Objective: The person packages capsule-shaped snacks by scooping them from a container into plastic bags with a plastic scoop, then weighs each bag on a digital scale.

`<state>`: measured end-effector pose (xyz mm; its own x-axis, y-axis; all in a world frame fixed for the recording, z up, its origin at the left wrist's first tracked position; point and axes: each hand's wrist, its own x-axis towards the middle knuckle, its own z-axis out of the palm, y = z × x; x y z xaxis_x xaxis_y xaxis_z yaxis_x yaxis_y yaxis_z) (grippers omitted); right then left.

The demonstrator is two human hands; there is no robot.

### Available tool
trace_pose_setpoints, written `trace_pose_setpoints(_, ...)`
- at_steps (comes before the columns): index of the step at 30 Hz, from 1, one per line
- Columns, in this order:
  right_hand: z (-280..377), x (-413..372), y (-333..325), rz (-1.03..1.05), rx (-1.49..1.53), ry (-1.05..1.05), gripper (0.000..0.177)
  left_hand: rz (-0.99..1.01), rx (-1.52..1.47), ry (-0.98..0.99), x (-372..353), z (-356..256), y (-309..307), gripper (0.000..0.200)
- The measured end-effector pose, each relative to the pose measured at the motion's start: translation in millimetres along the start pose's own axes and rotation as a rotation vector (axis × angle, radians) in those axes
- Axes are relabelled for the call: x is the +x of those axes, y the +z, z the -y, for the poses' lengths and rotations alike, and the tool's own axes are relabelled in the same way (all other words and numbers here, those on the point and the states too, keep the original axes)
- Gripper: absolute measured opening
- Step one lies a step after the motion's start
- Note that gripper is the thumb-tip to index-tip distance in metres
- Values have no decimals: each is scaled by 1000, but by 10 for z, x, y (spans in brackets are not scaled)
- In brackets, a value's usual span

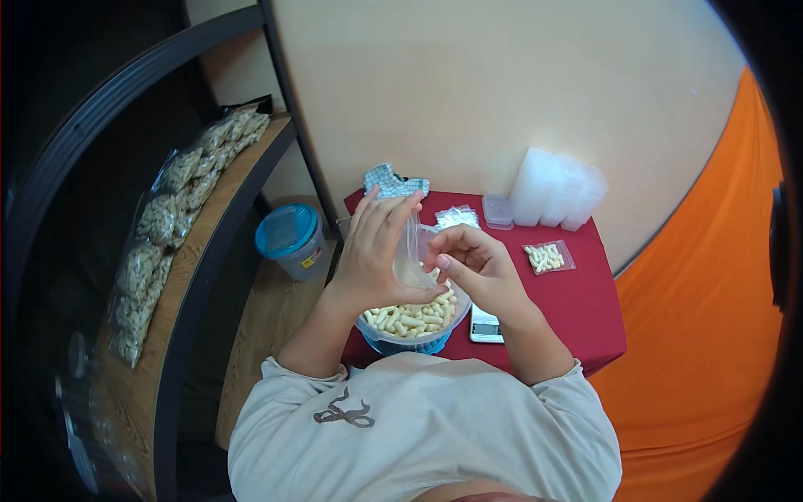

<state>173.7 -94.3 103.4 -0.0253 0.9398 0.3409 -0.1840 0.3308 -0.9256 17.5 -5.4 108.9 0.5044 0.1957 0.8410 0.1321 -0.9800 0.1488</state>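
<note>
My left hand (374, 251) grips a clear, thin-walled plastic container (408, 259), tilted above a large round tub (462, 311). Pale, finger-shaped snack pieces (410, 320) fill the tub, which sits close to my body. Close to the container's right side is my right hand (475, 266), its fingers curled in with the thumb near them. What those fingers hold, if anything, is hidden. Below my right wrist lies a white digital scale (485, 326), partly covered by the arm.
On the red-covered table (577, 305) are a filled small bag (549, 258), stacked clear containers (556, 191), small plastic bags (457, 217) and a checked cloth (393, 180). A blue-lidded bucket (291, 238) stands left. The shelf (226, 188) bears packed snack bags (171, 217). Orange fabric (703, 335) hangs right.
</note>
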Motion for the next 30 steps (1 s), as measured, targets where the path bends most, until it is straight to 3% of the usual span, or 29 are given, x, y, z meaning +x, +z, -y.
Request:
trace_pose_setpoints(4,42,-68,-64,-13,-77,-93,19,46,-9,-4,72,-46,94,107)
trace_pose_setpoints(9,38,-62,-192,-56,104,-18,20,79,-2,37,88,-72,200,108)
trace_pose_setpoints(19,39,24,-338,-100,180,38,23,143,66,14,124,-157,258,100)
trace_pose_setpoints(22,-34,39,-392,-105,168,-58,18,154,123,9,117,-194,264,98)
trace_pose_setpoints(24,-127,43,-439,-225,-222,-222,15,155,145,13,114,-213,274,93)
trace_pose_setpoints(25,-123,45,-448,-214,-215,-218,15,156,154,2,117,-229,273,93)
trace_pose_setpoints(27,-75,56,-445,-183,-566,-376,15,159,211,-14,124,-266,261,89)
trace_pose_setpoints(30,18,62,-411,-34,-582,-328,23,169,226,-60,125,-292,262,84)
